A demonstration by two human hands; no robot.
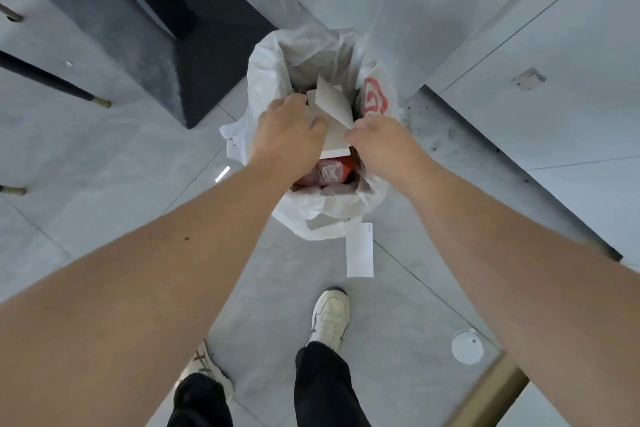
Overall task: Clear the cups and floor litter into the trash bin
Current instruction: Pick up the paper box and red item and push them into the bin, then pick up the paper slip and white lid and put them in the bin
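Observation:
The trash bin point(263, 80), lined with a white plastic bag, stands on the floor straight ahead. Both my hands reach over its mouth. My left hand point(289, 133) and my right hand point(379, 142) grip flat white card pieces point(334, 104) between them, tilted over the opening. Red wrappers point(329, 172) lie inside the bin under the cards. A white paper slip point(360, 250) lies on the floor against the bin's near side. A white cup lid point(467, 346) rests on the floor at the lower right.
A black table base point(194, 55) and dark chair legs point(52, 80) stand at the upper left. White cabinet fronts point(554, 62) run along the right. My two shoes point(330, 317) stand on the grey tiles below the bin.

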